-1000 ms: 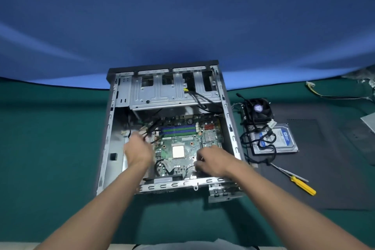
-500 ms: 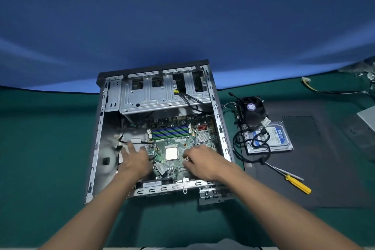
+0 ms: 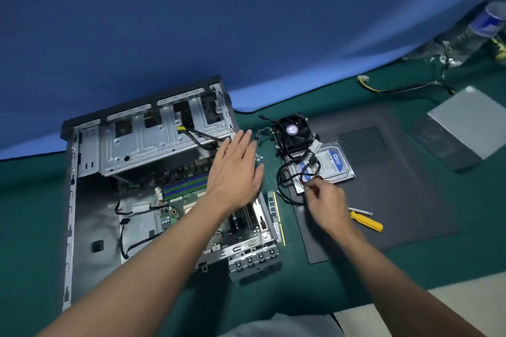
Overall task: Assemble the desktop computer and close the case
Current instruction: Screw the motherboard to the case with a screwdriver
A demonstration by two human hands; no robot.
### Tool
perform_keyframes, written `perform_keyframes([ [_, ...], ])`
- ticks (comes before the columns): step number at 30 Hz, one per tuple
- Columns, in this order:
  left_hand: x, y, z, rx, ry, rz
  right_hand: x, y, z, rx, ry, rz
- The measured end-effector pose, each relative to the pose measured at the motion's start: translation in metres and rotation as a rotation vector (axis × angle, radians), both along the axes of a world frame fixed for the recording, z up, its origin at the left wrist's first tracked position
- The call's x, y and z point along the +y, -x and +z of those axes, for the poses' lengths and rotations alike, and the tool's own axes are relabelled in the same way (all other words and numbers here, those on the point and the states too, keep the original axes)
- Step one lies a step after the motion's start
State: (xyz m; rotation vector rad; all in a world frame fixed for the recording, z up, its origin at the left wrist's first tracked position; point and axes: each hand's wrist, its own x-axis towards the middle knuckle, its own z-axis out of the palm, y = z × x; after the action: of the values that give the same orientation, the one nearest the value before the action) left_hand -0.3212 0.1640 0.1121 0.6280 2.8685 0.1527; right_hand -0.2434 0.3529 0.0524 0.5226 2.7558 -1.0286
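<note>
The open computer case (image 3: 71, 200) lies on the green mat with the motherboard (image 3: 169, 213) inside. My left hand (image 3: 235, 169) hovers flat, fingers straight, over the case's right wall. My right hand (image 3: 327, 201) is right of the case, its curled fingertips pinching the black cable (image 3: 283, 172) at the near corner of the blue-labelled hard drive (image 3: 335, 161). A black cooler fan (image 3: 291, 131) sits just behind the drive. Both rest on the dark side panel (image 3: 397, 200).
A memory stick (image 3: 275, 210) lies on the mat along the case's right wall, with small screws (image 3: 258, 157) farther back. A yellow screwdriver (image 3: 367, 223) is beside my right wrist. A silver box (image 3: 465, 117), loose wires (image 3: 397, 88) and a bottle (image 3: 490, 19) are far right.
Both hands left the motherboard and moved right. My left hand now hovers open over the case's right wall; my right hand reached the cable at the hard drive. The view swung right.
</note>
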Motion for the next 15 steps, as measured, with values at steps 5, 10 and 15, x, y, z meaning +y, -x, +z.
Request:
perform_keyframes([
  [5, -0.004, 0.003, -0.004, 0.001, 0.049, 0.007, -0.019, 0.021, -0.016, -0.075, 0.093, 0.174],
  [10, -0.01, 0.0, -0.004, 0.012, 0.059, 0.009, -0.044, 0.046, -0.026, -0.112, 0.075, 0.258],
  [15, -0.029, -0.002, -0.002, 0.024, 0.092, 0.018, -0.058, 0.071, -0.029, -0.131, 0.004, 0.249],
])
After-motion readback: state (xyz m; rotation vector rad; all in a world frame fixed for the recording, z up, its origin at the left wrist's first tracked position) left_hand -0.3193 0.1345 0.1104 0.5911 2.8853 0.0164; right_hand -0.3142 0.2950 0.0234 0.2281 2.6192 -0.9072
